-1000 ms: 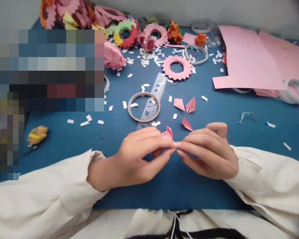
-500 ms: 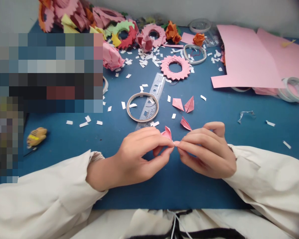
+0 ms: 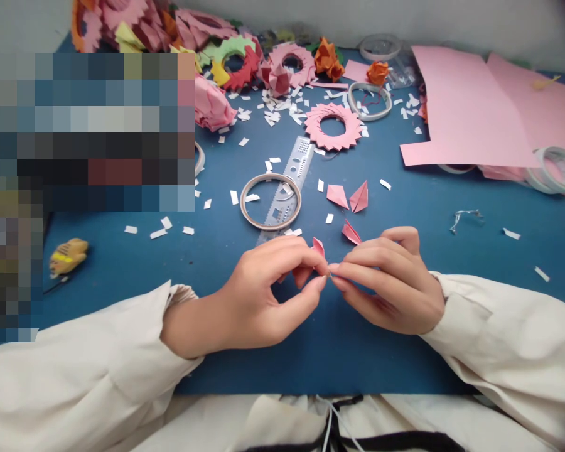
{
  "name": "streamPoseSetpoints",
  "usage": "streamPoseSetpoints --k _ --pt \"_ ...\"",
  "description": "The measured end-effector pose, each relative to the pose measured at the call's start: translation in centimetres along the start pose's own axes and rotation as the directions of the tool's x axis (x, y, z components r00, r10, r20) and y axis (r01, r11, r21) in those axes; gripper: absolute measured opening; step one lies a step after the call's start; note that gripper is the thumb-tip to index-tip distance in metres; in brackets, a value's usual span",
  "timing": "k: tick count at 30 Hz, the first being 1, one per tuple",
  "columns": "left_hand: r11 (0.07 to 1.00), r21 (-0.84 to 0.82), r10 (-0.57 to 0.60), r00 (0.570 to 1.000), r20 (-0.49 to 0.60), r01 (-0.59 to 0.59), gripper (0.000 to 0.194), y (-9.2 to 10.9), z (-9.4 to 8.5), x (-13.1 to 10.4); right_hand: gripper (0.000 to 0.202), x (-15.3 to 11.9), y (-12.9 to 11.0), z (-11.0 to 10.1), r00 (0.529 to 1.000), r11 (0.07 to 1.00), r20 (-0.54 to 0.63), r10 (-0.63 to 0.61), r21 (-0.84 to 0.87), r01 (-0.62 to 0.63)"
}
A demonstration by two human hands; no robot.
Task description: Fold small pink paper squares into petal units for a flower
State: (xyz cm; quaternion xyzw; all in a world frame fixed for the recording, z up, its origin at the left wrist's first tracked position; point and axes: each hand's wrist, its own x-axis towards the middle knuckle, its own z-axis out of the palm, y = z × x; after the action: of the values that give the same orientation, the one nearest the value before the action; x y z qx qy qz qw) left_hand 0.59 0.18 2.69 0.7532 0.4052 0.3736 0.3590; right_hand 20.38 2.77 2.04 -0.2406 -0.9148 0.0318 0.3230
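My left hand (image 3: 277, 289) is closed around a small folded pink paper piece (image 3: 317, 246), whose tip sticks up behind the fingers. Its fingertips meet those of my right hand (image 3: 390, 279), which pinches something thin and tiny that I cannot make out. Just beyond my hands lies a folded pink piece (image 3: 351, 233). Two flat pink kite-shaped pieces, one on the left (image 3: 338, 196) and one on the right (image 3: 358, 196), rest on the blue table farther back.
A tape roll (image 3: 245, 216) lies over a clear ruler (image 3: 297, 164). Behind are a pink paper ring (image 3: 333, 127), white scraps and folded flowers. Large pink sheets (image 3: 471, 107) and tape rolls lie at right, a yellow toy (image 3: 69, 256) at left.
The fingertips of my left hand have parted slightly and the pink piece in it has shifted, showing less. My right hand has moved a little.
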Motion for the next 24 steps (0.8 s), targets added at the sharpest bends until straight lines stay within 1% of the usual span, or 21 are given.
streamPoseSetpoints --k 5,7,11,15,19,20,22,24 --pt "1.000 0.013 0.000 1.000 0.028 -0.001 0.008 0.01 -0.06 -0.12 0.005 0.02 0.10 -0.03 0.999 0.998 -0.005 -0.044 -0.048 0.044" --pt "1.000 0.015 0.004 0.998 0.060 -0.005 0.007 0.08 -0.17 -0.11 0.005 0.05 0.08 -0.14 0.998 0.996 0.004 -0.062 -0.066 0.062" --pt "0.999 0.039 0.017 0.993 0.115 -0.022 0.009 0.18 -0.36 -0.07 0.004 0.09 0.02 -0.19 0.999 0.996 -0.008 -0.044 -0.072 0.043" --pt "0.997 0.068 0.014 0.994 0.107 -0.022 0.006 0.03 -0.27 -0.12 0.005 0.06 0.11 0.02 1.000 0.996 -0.003 -0.013 -0.084 0.013" --pt "0.996 0.085 0.001 0.999 0.054 -0.005 0.009 -0.13 -0.14 -0.04 0.004 0.17 0.35 0.05 0.999 0.993 -0.024 -0.027 -0.114 0.024" --pt "0.997 0.083 0.002 0.999 0.040 -0.005 0.009 -0.13 -0.15 0.01 0.005 0.26 0.40 -0.04 0.998 0.988 -0.036 -0.048 -0.152 0.042" --pt "0.998 0.062 -0.009 1.000 0.028 0.007 0.007 -0.08 -0.20 0.08 0.006 0.52 0.40 -0.37 0.994 0.948 -0.037 -0.107 -0.305 0.091" --pt "0.999 0.018 -0.040 0.999 0.034 0.040 0.006 0.00 -0.30 0.10 0.004 0.81 0.29 -0.85 0.991 0.857 0.027 -0.132 -0.499 0.128"
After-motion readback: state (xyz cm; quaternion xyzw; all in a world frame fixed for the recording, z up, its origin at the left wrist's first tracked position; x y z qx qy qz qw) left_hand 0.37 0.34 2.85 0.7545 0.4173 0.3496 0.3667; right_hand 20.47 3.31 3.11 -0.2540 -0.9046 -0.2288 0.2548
